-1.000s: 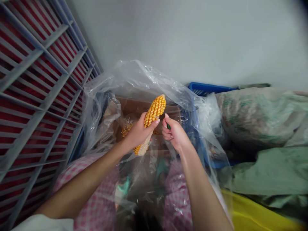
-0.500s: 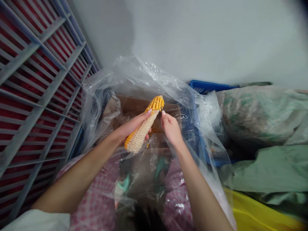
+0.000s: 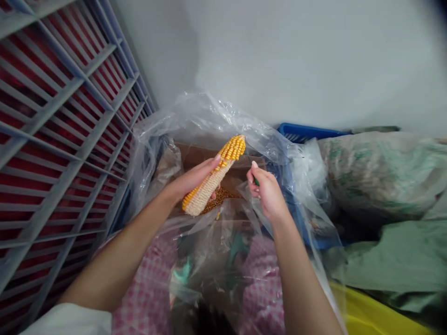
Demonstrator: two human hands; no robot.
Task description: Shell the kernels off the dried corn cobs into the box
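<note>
Directions are read from the cob as clock centre.

Plastic bag [image 3: 218, 111]: clear, thin, creased and glossy; spread open around the work, over a brown cardboard box [image 3: 199, 154]. Crate [image 3: 75, 160], ten o'clock: rigid grey-blue slats in a grid, red behind. Basket [image 3: 307, 131], two o'clock: blue, slotted. Sack [image 3: 377, 172], three o'clock: bulging, pale, marked green. Cloth [image 3: 394, 253], four o'clock: dull green, folded. Sheet [image 3: 377, 311], between four and five o'clock: smooth, yellow; material unclear. Trousers [image 3: 146, 288], seven o'clock: pink-and-white check.

Corn cob [image 3: 213, 179]: one, long and tapered, held above the box. Plump yellow kernels in tight rows cover the upper end and line the left edge; a broad strip along the near face is stripped, pale and pitted. Loose kernels [image 3: 223, 197], small and golden brown, lie in a heap below, five o'clock.

Long axis: one to seven o'clock, kernel-covered end at one.

Left hand [image 3: 200, 179]: wrapped round the cob's middle, thumb along the top. Right hand [image 3: 264, 184], three o'clock: fingers curled closed on a small green tool [image 3: 256, 180], mostly hidden; near the cob, not touching.
</note>
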